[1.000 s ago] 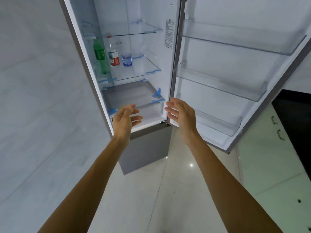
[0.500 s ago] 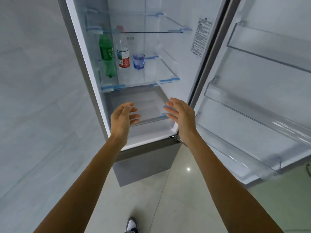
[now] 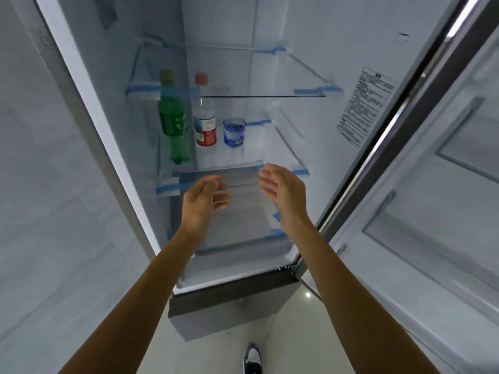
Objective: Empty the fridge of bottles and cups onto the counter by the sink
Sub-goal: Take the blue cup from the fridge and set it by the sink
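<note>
The fridge stands open in front of me. On its middle glass shelf (image 3: 272,155) stand a green bottle (image 3: 174,122) at the left, a clear water bottle (image 3: 205,122) with a red label and pink cap beside it, and a small blue glass cup (image 3: 234,132) to the right. My left hand (image 3: 202,201) and my right hand (image 3: 283,190) are raised side by side just below and in front of that shelf. Both have relaxed, spread fingers, hold nothing and touch none of the three things.
An upper glass shelf (image 3: 270,95) hangs above the bottles. The open fridge door (image 3: 432,184) with its clear bins takes up the right side. A pale tiled wall (image 3: 40,184) runs along the left. My shoe (image 3: 252,359) shows on the glossy floor below.
I have come closer to the fridge, so its inside fills more of the view. Both hands have risen toward the middle shelf, still holding nothing.
</note>
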